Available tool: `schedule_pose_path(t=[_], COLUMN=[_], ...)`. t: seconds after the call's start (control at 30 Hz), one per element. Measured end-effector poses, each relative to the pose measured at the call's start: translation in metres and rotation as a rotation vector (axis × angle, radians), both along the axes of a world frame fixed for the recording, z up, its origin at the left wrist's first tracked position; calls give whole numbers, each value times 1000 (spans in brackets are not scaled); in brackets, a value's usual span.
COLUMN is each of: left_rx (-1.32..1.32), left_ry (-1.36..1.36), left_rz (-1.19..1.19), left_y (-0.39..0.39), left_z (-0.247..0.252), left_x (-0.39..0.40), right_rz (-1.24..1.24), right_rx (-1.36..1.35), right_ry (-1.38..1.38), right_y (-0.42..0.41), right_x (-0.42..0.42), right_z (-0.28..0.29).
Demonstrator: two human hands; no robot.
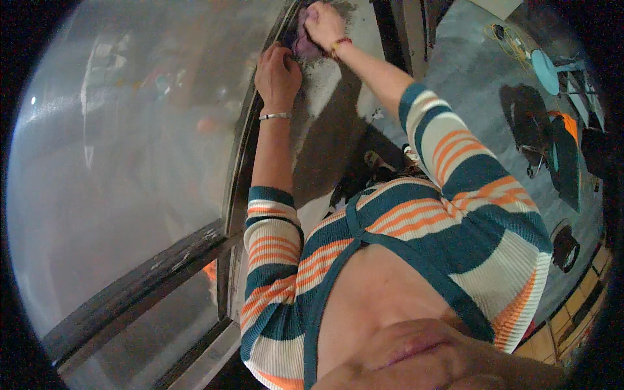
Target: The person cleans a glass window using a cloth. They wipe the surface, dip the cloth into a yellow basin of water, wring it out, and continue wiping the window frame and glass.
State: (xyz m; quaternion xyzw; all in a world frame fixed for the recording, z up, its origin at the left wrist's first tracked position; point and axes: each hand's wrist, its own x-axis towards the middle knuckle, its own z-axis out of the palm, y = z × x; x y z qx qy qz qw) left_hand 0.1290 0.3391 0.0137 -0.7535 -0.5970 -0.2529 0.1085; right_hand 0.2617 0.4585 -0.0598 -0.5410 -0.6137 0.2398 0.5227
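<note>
My right hand (325,27), with a beaded bracelet at the wrist, is closed on a crumpled purple cloth (307,43). The cloth lies against the edge of a dark frame beside a large glass pane (156,146). Just below and left of it, my left hand (279,78) rests on the dark frame (239,161), fingers bent over its edge. A pale band circles the left wrist. Whether those fingertips grip the frame is hidden. Smears and reflections show on the glass.
A dark crossbar (141,278) spans the lower left. On the grey floor at right are a coiled yellow cable (516,48), a round light-blue seat (545,72) and a dark round object (565,248). A dark upright post (394,39) stands beyond my right hand.
</note>
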Motion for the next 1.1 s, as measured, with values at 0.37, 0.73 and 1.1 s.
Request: schedule_pose_path(t=[0.37,0.73,1.1], left_rx=[37,-7,-82], left_ry=[132,61,-105], left_rz=[187,205,114], left_y=[-71,-98,-81], left_z=[3,10,9], left_x=[-26,-25,-43], right_rz=[209,125,541], right_rx=[229,247,463], right_ry=[47,23,-43], right_y=[-54,-34,-54], right_x=[-48,-18,-5], right_z=[4,33,25])
